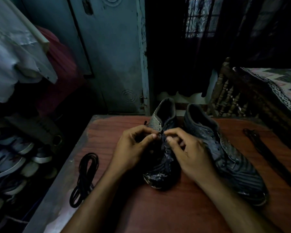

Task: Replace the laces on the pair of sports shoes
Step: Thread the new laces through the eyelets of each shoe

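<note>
Both hands at one shoe (163, 148), left hand (134, 148) and right hand (188, 153) each in a narrow grip pinching its lace (159, 134)

Both hands (136, 148) (186, 153) apparently pinching lace at left shoe (163, 148) eyelets.

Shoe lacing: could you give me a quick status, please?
Both hands, left and right, pinching lace at left shoe eyelets. Right shoe unlaced. Coiled lace waiting. Nothing in the way.
</note>
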Demonstrator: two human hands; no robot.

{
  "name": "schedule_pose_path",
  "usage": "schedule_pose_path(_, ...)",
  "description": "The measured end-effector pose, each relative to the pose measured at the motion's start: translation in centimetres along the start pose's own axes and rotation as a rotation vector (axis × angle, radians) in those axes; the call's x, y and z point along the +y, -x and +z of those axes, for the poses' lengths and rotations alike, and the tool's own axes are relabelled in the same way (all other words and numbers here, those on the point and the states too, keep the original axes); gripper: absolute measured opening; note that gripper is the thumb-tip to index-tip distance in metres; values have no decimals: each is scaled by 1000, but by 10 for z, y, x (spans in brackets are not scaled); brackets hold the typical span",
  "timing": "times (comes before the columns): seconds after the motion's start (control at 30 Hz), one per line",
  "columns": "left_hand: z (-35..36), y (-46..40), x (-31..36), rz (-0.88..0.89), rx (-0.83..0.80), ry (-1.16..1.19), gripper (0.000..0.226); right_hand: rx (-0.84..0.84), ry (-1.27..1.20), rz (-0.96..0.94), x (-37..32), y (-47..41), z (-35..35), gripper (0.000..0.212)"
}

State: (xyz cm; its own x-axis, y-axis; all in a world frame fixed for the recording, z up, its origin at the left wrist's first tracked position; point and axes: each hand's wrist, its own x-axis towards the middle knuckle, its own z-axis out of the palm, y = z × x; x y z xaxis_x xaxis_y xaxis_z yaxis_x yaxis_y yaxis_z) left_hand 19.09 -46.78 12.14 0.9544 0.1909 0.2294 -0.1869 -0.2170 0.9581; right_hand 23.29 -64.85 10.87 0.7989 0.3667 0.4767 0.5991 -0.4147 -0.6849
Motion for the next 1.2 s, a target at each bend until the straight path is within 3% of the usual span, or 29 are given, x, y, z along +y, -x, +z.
schedule_pose_path(0.2,8,-1,-8,-85,110,4,9,-3,131,197,-7,-2,14,41)
schedule_pose_path(0.37,7,-1,-12,-135,106,22,8,-38,182,334,-12,-9,9,59)
schedule_pose_path(0.77,13,1,-9,-145,93,14,15,-233,543,372,-25,-19,9,58)
schedule_pose_path(1.03,11,-1,-12,-133,102,12,14,-153,646,233,-24,-16,15,38)
schedule_pose_path(1.2,15,0,-17,-127,127,-73,14,-5,441,255,-16,-14,15,16)
